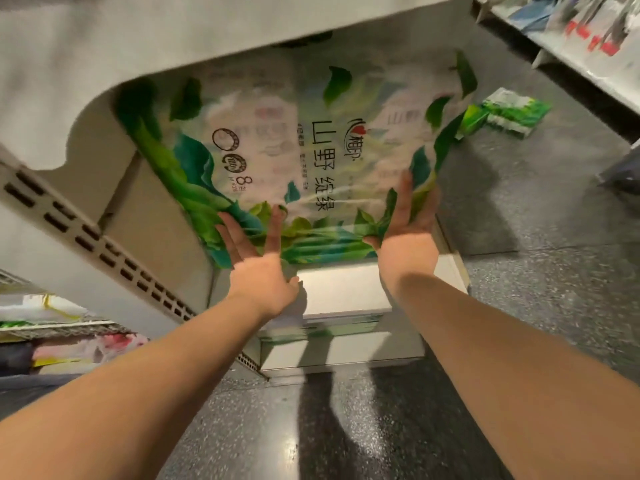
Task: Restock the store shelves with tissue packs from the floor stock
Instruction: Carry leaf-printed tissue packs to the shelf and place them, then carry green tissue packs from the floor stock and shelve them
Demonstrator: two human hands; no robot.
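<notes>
Hands press pack under shelf.

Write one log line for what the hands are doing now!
step: shelving | left hand: flat on tissue pack | right hand: flat on pack | spare pack: on floor

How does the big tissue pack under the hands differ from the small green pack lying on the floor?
The big tissue pack is pressed by the left hand and the right hand, both with straight fingers; nothing touches the small green pack. The big tissue pack sits at the shelf; the small green pack lies on the floor, apart. The first looks far larger. Both have green-and-white wrapping.
</notes>
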